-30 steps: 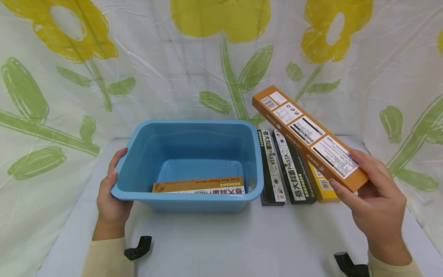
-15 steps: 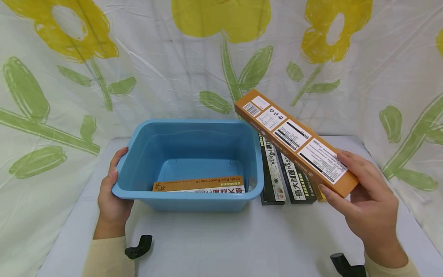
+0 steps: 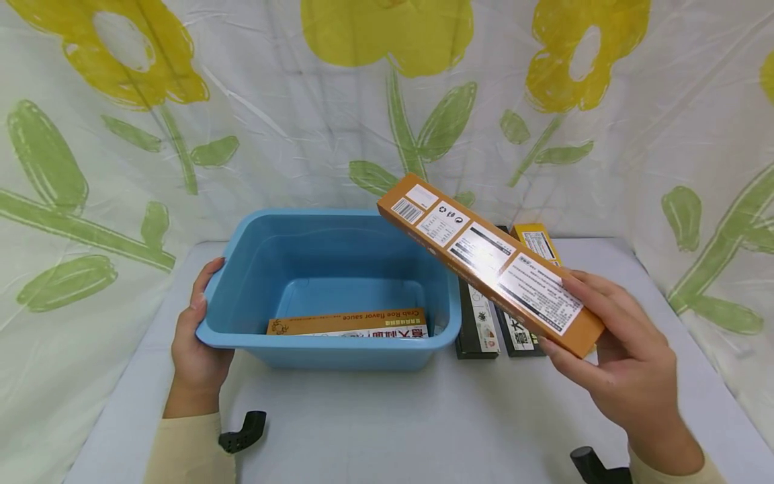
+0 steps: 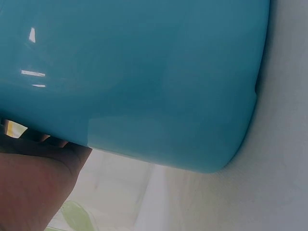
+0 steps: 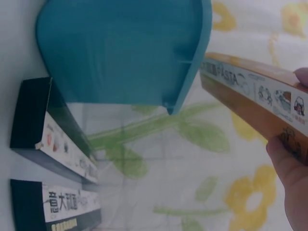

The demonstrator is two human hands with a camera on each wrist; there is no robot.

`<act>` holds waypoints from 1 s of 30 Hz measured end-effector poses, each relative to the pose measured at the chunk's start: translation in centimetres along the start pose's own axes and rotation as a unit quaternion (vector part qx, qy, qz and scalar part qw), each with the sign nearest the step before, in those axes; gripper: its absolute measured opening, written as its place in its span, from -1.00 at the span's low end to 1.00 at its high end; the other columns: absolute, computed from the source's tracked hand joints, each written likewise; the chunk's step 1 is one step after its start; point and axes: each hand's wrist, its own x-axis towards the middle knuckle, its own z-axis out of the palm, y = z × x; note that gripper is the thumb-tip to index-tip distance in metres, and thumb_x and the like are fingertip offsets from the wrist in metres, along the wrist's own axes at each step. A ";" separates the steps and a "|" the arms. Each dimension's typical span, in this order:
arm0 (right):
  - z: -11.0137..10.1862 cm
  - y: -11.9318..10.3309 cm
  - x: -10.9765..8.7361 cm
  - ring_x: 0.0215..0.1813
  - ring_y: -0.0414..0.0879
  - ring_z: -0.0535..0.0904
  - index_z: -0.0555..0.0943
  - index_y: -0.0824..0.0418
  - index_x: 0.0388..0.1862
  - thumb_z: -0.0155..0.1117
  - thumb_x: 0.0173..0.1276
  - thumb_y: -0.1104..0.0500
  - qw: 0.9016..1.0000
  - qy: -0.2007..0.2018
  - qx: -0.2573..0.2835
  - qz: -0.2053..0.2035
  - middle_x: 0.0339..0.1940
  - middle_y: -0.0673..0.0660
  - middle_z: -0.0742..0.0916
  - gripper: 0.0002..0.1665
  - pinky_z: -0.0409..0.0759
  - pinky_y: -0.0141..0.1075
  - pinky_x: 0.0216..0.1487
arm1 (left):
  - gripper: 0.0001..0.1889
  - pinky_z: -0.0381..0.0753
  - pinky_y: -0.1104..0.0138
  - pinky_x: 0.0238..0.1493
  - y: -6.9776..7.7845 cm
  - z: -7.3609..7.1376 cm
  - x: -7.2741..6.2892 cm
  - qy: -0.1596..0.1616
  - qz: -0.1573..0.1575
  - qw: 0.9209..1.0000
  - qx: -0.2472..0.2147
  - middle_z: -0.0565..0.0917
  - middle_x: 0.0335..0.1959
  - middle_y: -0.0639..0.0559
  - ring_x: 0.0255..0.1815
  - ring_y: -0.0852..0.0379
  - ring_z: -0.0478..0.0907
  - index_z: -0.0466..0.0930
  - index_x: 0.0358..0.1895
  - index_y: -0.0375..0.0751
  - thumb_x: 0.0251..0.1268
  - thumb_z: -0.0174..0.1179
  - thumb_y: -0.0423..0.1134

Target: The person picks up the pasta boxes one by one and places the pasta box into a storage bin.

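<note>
Shifted leftward and a little lower since the earlier frames, the orange box (image 3: 484, 262) is held aloft by the right hand (image 3: 623, 356), its far end now overlapping the right rear corner of the blue tub (image 3: 345, 354) in the head view; whether box and tub touch cannot be told. Its long axis runs obliquely, from the gripped near end at lower right to the free far end at upper left. Thumb and fingers pinch the near end between them. On the upward face, white panels carry a barcode near the far end, a row of small symbols, and print too fine to read; in the right wrist view, a side strip reads "PASTA". The left hand (image 3: 196, 336) grips the tub's left rim.

Inside the tub, along its near wall, lies a second box (image 3: 345, 320), lettered "Crab Roe flavor sauce", inverted in the head view. Right of the tub on the white table (image 3: 363, 423) lie a black box (image 3: 478, 326) and, beside it, another black box (image 3: 521, 339), the latter marked 意大利面 in the right wrist view. A yellow box (image 3: 537, 235) is partly hidden behind the held one.
</note>
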 end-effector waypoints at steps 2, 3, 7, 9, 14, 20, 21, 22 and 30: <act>0.1 0.0 0.0 0.32 0.21 0.52 0.46 0.83 0.27 0.72 0.25 0.30 1.000 -0.007 0.003 0.003 0.37 0.50 0.56 -0.14 0.59 -0.30 0.25 | -0.30 0.31 -0.02 0.36 0.0 0.0 0.0 -0.001 0.001 1.000 0.000 0.19 0.69 -0.05 0.58 -0.14 0.21 0.19 0.74 0.13 0.58 -0.31 0.05; 0.2 0.0 0.0 0.32 0.20 0.52 0.46 0.83 0.27 0.72 0.25 0.30 1.000 -0.010 0.003 0.006 0.37 0.49 0.56 -0.14 0.59 -0.30 0.24 | -0.30 0.33 -0.01 0.36 0.0 0.0 0.0 -0.001 0.001 1.000 0.000 0.19 0.69 -0.06 0.58 -0.14 0.21 0.19 0.74 0.12 0.58 -0.31 0.05; 0.2 0.1 0.1 0.34 0.20 0.51 0.46 0.82 0.28 0.71 0.28 0.26 0.999 -0.031 -0.008 0.018 0.39 0.48 0.55 -0.13 0.58 -0.32 0.24 | -0.30 0.38 0.04 0.34 0.0 -0.1 0.0 -0.003 0.000 1.000 0.001 0.19 0.69 -0.06 0.57 -0.15 0.22 0.19 0.74 0.12 0.58 -0.31 0.04; 0.3 0.2 0.2 0.36 0.20 0.49 0.47 0.81 0.29 0.71 0.30 0.24 0.999 -0.043 -0.017 0.020 0.40 0.47 0.55 -0.14 0.58 -0.32 0.24 | -0.31 0.40 0.05 0.34 0.0 -0.1 0.0 -0.002 0.000 1.000 0.002 0.19 0.69 -0.06 0.57 -0.15 0.22 0.20 0.74 0.13 0.58 -0.31 0.04; 0.5 0.4 0.4 0.36 0.19 0.49 0.50 0.79 0.27 0.71 0.30 0.20 0.998 -0.063 -0.025 0.017 0.40 0.44 0.58 -0.15 0.59 -0.35 0.22 | -0.30 0.41 0.06 0.34 0.1 -0.1 0.0 -0.002 0.002 1.000 0.002 0.20 0.69 -0.07 0.57 -0.15 0.22 0.20 0.74 0.12 0.58 -0.30 0.04; 0.8 0.6 0.5 0.36 0.17 0.52 0.53 0.75 0.27 0.69 0.32 0.20 0.996 -0.085 -0.028 0.020 0.39 0.44 0.59 -0.19 0.62 -0.38 0.16 | -0.30 0.37 0.03 0.35 0.1 0.0 0.0 0.000 0.003 1.000 0.003 0.20 0.69 -0.06 0.57 -0.15 0.22 0.19 0.74 0.10 0.59 -0.30 0.04; 0.8 0.7 0.5 0.35 0.17 0.52 0.53 0.74 0.29 0.68 0.33 0.19 0.995 -0.091 -0.032 0.021 0.40 0.45 0.58 -0.19 0.62 -0.38 0.15 | -0.30 0.37 0.03 0.35 0.1 0.0 -0.1 0.000 0.003 1.000 0.003 0.20 0.69 -0.06 0.57 -0.15 0.22 0.19 0.74 0.10 0.59 -0.30 0.05; 0.8 0.7 0.5 0.36 0.17 0.52 0.52 0.73 0.30 0.67 0.35 0.18 0.994 -0.097 -0.037 0.024 0.41 0.46 0.58 -0.19 0.63 -0.39 0.14 | -0.30 0.37 0.02 0.35 0.1 0.0 -0.1 0.000 0.003 1.000 0.003 0.20 0.69 -0.06 0.57 -0.15 0.22 0.19 0.74 0.10 0.59 -0.31 0.05; 0.5 0.9 0.8 0.31 0.09 0.56 0.59 0.55 0.38 0.54 0.45 -0.15 0.977 -0.138 -0.160 0.039 0.40 0.40 0.60 -0.13 0.64 -0.42 0.08 | -0.30 0.36 0.02 0.35 0.1 0.0 0.0 0.000 0.003 1.000 0.001 0.20 0.69 -0.07 0.58 -0.15 0.21 0.20 0.74 0.10 0.58 -0.31 0.04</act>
